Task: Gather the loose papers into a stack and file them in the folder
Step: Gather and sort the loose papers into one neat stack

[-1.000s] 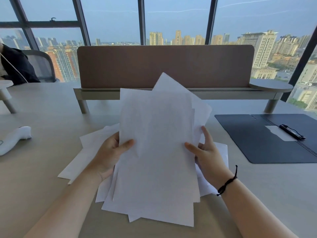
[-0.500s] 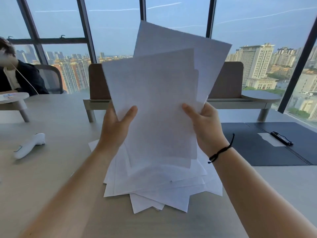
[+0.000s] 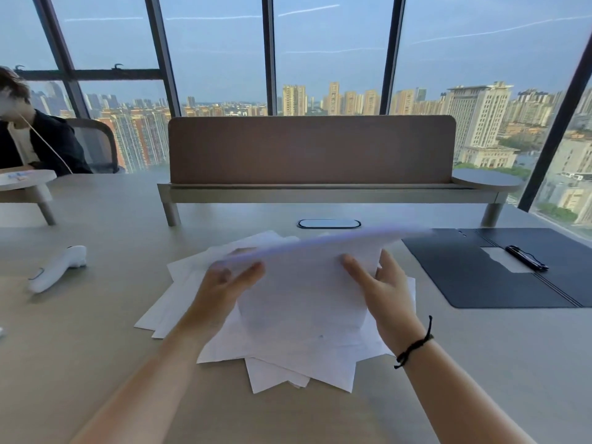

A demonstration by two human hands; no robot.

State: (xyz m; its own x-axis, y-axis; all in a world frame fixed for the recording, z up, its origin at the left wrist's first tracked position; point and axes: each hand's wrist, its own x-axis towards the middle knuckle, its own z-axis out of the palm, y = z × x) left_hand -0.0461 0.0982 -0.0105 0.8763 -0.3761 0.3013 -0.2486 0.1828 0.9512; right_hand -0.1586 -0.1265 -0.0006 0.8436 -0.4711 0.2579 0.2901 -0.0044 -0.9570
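Note:
I hold a bundle of white sheets [image 3: 304, 283] between both hands, its top edge tipped away from me and blurred by motion. My left hand [image 3: 224, 286] grips the bundle's left side, thumb on the near face. My right hand [image 3: 381, 286] grips its right side. Under the bundle, more loose white papers [image 3: 288, 363] lie fanned out on the table [image 3: 96, 363]. The dark folder [image 3: 499, 274] lies open flat at the right, with a black pen [image 3: 525, 257] on a white slip inside it.
A white handheld device [image 3: 57, 267] lies at the left. A brown desk divider [image 3: 310, 149] on a raised shelf stands behind the papers, with a cable port [image 3: 329, 224] in front. A seated person [image 3: 28, 139] is at the far left, beside windows.
The bundle was raised upright in front of the window half a second ago; now it is lowered and tilted forward, close above the papers on the table. Both hands still hold it.

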